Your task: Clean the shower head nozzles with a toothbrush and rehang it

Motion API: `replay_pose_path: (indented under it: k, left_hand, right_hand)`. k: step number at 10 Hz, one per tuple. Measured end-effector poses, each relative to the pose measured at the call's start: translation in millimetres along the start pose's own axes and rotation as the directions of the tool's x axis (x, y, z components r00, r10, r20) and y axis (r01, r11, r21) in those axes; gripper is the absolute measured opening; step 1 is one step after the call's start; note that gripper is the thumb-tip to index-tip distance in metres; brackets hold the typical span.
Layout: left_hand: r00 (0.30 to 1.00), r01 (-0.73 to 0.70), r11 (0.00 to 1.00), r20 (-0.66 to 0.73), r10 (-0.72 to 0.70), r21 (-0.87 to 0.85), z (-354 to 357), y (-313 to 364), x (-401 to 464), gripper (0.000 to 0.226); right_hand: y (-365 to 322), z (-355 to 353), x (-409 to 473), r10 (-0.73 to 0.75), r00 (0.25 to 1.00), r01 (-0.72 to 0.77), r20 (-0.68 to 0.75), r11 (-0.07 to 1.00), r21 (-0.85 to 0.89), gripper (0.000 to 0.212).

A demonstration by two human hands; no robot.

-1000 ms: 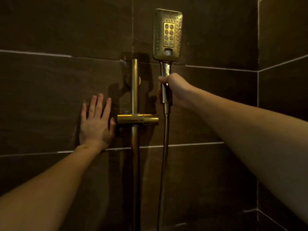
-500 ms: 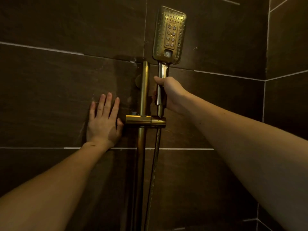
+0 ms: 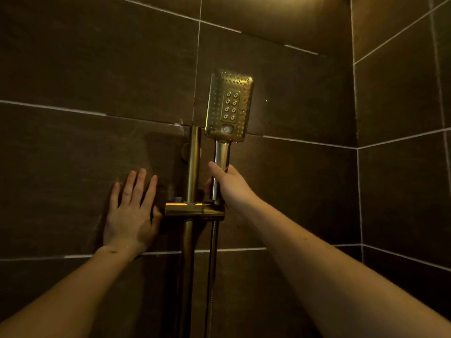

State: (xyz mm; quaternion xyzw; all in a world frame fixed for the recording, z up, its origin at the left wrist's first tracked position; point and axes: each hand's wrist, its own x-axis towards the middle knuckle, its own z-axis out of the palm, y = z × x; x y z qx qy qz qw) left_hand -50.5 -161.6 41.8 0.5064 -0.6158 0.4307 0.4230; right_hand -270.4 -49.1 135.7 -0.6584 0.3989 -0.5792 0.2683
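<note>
Change: the shower head sits lower against the wall than half a second ago, its handle foot now down at the bracket; before, the foot stood above it. More tile above the head is in view than earlier.
Left hand: unchanged, flat on the wall, fingers spread wide, holding nothing, thumb side touching the left end of the bracket.
Right hand: closed around the handle as before, thumb up its near side.
Shower head: upright, right of the rail, nozzle face toward the camera, handle foot at the right end of the bracket; whether it is fully seated I cannot tell.
Hose: hangs straight down from the bracket, just right of the rail.
Writing: no readable mark on the head, rail or bracket.
Count: one shower head, one rail, one bracket, one hose, two hands; eight larger nozzles in two columns of four on the centre panel, one round button below them, many small nozzles around, too fine to count.
</note>
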Motion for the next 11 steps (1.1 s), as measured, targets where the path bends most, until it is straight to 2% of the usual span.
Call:
replay_pose_path:
  k: [2,5,7,8,9,10,11]
  left_hand:
    - [0.998,-0.002,1.0,0.056,0.003,-0.005,-5.6,2.2,3.3,0.071]
    - [0.986,-0.029,1.0,0.167,0.028,0.007,-18.7,0.3,-2.9,0.074]
    - [0.957,-0.067,0.998,0.284,0.065,-0.005,-36.6,-4.9,-1.5,0.077]
    - [0.918,-0.065,0.998,0.39,0.068,-0.022,-50.6,-5.0,3.4,0.081]
    - [0.88,-0.029,0.998,0.472,0.053,-0.058,-64.5,-3.4,10.6,0.086]
    - [0.878,0.062,0.993,0.479,-0.008,-0.096,-83.8,2.2,-0.6,0.076]
    - [0.876,0.26,0.939,0.464,-0.132,-0.225,-107.7,13.2,-36.2,0.068]
  right_hand:
    - [5.7,4.1,1.9,-0.046,0.998,0.043,-0.044,0.998,-0.053,0.031]
    - [5.7,4.8,-5.3,-0.069,0.997,0.067,-0.028,0.995,-0.068,0.029]
    - [12.3,4.0,-12.3,-0.121,0.992,0.116,-0.039,0.986,-0.118,0.026]
    - [12.2,2.6,-15.1,-0.109,0.994,0.105,-0.031,0.987,-0.12,0.029]
    - [6.5,2.0,-18.4,-0.069,0.998,0.068,-0.004,0.984,-0.165,0.033]
    - [14.4,4.3,-35.6,-0.025,1.0,0.021,-0.015,0.975,-0.22,0.043]
    - [38.0,6.4,-72.5,0.134,0.99,-0.137,-0.039,0.986,-0.097,0.055]
